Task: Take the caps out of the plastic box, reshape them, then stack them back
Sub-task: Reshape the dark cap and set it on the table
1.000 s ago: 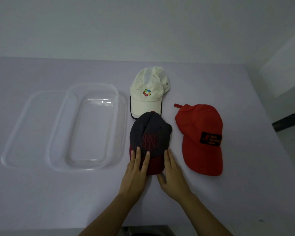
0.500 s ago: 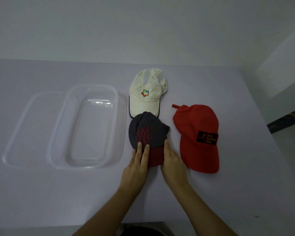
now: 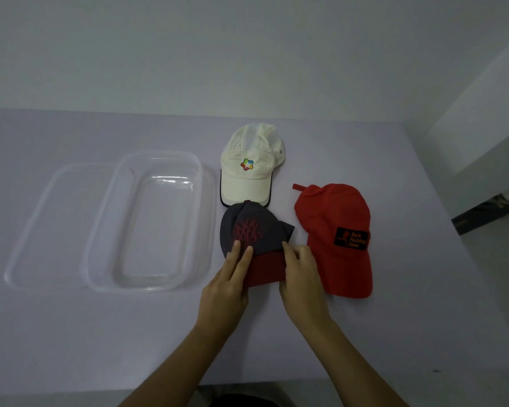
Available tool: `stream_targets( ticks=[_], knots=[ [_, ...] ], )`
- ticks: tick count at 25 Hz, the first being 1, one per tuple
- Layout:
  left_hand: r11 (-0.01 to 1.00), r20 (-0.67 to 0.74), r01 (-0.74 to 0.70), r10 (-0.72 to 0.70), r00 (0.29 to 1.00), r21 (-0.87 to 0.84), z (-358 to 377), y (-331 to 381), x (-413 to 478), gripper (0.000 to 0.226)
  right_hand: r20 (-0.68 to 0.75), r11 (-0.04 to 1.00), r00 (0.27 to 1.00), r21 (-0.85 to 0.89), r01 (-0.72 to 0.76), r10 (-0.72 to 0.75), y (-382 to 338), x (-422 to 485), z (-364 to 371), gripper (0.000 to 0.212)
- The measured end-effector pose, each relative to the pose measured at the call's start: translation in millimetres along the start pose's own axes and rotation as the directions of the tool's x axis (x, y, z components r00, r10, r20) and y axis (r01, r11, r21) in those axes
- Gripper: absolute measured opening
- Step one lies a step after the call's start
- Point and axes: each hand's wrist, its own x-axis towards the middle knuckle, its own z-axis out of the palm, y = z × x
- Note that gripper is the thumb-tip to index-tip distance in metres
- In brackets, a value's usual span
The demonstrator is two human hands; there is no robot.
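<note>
Three caps lie on the table to the right of a clear plastic box (image 3: 147,277). A dark grey cap (image 3: 254,227) with a red brim and red emblem is nearest me. My left hand (image 3: 228,284) rests on the brim's left side with fingers flat on the crown edge. On the brim's right side my right hand (image 3: 301,274) has its fingers curled at the crown. Behind it lies a cream cap (image 3: 249,168) with a coloured logo, and a red cap (image 3: 338,236) with a black patch lies to the right.
The box's clear lid (image 3: 41,230) lies flat to the left of the box. The table's near edge (image 3: 71,392) runs just below my forearms, and its right edge (image 3: 453,218) drops to the floor beyond the red cap.
Both hands have stayed on the dark cap's brim. My right fingers have curled in at the crown, and the crown's right side now looks more creased.
</note>
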Motion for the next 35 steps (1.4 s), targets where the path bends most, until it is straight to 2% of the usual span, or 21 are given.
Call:
stream_targets(
  ticks=[4, 7, 11, 13, 16, 18, 20, 22, 27, 30, 33, 35],
  knots=[
    [0.974, 0.007, 0.182, -0.183, 0.983, -0.137, -5.7, 0.3, 4.7, 0.086, -0.038, 0.993, 0.999, 0.118, -0.021, 0.026, -1.9, -5.9, -1.5, 0.072],
    [0.990, 0.014, 0.100, -0.099, 0.995, -0.100, -13.9, 2.4, 7.1, 0.084, -0.028, 0.976, 1.000, 0.217, -0.007, 0.013, -4.4, -13.4, -4.7, 0.071],
    [1.000, 0.046, -0.016, 0.015, 0.999, 0.026, -25.3, 10.4, 13.8, 0.096, -0.051, 0.967, 0.999, 0.253, 0.031, -0.019, -5.1, -10.2, -14.5, 0.079],
    [1.000, 0.051, 0.023, -0.022, 0.998, -0.007, -33.8, 11.3, 22.2, 0.090, -0.024, 0.953, 0.999, 0.302, 0.037, -0.031, -6.1, -8.2, -18.8, 0.080],
    [0.980, 0.034, 0.166, -0.164, 0.986, -0.109, -41.7, 16.8, 30.4, 0.077, 0.001, 0.928, 1.000, 0.374, 0.005, -0.006, -12.2, -6.7, -25.3, 0.077],
    [0.913, 0.080, 0.282, -0.271, 0.959, -0.296, -40.7, 28.0, 29.8, 0.069, 0.027, 0.875, 0.999, 0.483, -0.031, 0.021, -21.3, -5.6, -27.4, 0.073],
    [0.764, 0.139, 0.398, -0.383, 0.913, -0.508, -37.4, 38.0, 28.2, 0.062, 0.076, 0.800, 0.996, 0.595, -0.075, 0.038, -27.8, -5.3, -27.2, 0.073],
    [0.689, 0.151, 0.435, -0.434, 0.888, -0.579, -33.4, 36.6, 27.0, 0.059, 0.092, 0.785, 0.996, 0.615, -0.073, 0.020, -27.8, -4.6, -27.7, 0.072],
    [0.757, 0.160, 0.400, -0.373, 0.914, -0.518, -41.5, 28.4, 26.6, 0.064, -0.059, 0.880, 0.998, 0.474, 0.034, -0.007, -11.2, 8.1, -34.3, 0.069],
    [0.757, 0.109, 0.349, -0.350, 0.931, -0.552, -44.2, 32.1, 29.3, 0.066, 0.001, 0.798, 1.000, 0.603, -0.007, 0.008, -16.7, 6.2, -31.2, 0.070],
    [0.668, 0.097, 0.328, -0.360, 0.928, -0.668, -39.5, 42.5, 29.9, 0.063, 0.089, 0.658, 0.995, 0.747, -0.095, 0.043, -28.5, 1.6, -22.3, 0.072],
    [0.664, 0.103, 0.335, -0.363, 0.926, -0.669, -37.2, 42.3, 28.9, 0.066, 0.080, 0.656, 0.995, 0.749, -0.099, 0.059, -27.2, 3.4, -22.3, 0.074]
  ],
)
